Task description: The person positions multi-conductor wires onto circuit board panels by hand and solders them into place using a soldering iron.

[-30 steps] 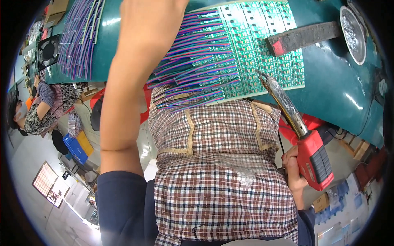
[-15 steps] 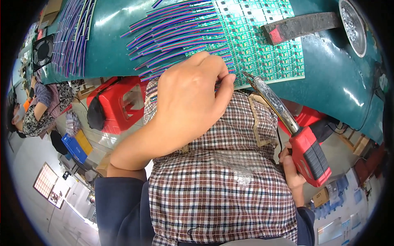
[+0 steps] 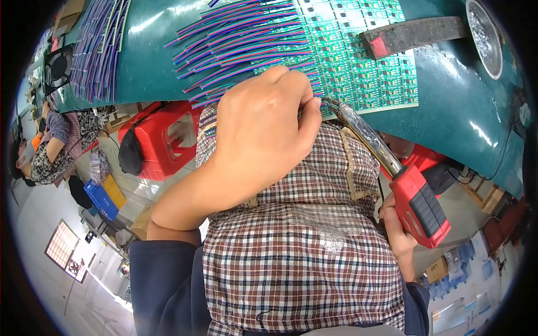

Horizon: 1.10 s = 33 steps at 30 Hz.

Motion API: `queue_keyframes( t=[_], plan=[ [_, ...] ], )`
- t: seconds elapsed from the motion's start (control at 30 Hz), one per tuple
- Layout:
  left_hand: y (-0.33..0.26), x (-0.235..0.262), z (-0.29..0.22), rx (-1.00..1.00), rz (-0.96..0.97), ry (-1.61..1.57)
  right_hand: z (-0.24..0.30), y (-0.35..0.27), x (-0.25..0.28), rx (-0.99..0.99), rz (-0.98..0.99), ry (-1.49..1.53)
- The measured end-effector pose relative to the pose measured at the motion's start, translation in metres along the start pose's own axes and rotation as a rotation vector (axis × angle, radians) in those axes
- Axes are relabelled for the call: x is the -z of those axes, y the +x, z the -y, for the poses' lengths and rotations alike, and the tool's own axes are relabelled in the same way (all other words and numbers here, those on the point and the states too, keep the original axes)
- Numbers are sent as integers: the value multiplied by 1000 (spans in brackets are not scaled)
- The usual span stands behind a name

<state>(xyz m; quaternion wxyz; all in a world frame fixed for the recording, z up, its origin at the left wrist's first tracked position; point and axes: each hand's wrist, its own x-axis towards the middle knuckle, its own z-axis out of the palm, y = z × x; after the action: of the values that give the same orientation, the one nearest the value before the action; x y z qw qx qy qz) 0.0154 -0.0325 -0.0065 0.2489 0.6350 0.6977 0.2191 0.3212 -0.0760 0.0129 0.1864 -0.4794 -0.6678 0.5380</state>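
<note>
My left hand is closed in a pinch at the near edge of a green circuit board panel. Coloured wires stick out beside its wrist, and their other ends run hidden under the hand toward the pinched fingertips. My right hand is wrapped around the red and black handle of a soldering iron. The iron's tip is at the panel's near edge, just right of my left thumb. Many ribbon wires extend leftward from the panel's left side.
A dark block with a red patch lies across the panel, by a metal dish. More wire bundles and a small black fan lie left on the green table. Red stools stand below; another person sits far left.
The soldering iron's tip has moved slightly left and up, closer to my left thumb, and its handle has risen a little. My left hand has barely moved.
</note>
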Motion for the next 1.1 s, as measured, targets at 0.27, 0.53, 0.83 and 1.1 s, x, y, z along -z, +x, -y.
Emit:
queue_keyframes(
  t=[0.27,0.53,0.83,1.1],
  plan=[
    [-1,-1,1,-4,-10,-4,2,-4,1,-20,-17,-48],
    [-1,-2,1,-10,-16,-4,-1,-9,3,-32,5,-76],
    [0,-4,1,-13,-38,-16,2,-4,-2,-64,-33,-86],
    [-1,-3,0,-17,-41,-1,0,-8,4,-7,-3,-126]
  ],
)
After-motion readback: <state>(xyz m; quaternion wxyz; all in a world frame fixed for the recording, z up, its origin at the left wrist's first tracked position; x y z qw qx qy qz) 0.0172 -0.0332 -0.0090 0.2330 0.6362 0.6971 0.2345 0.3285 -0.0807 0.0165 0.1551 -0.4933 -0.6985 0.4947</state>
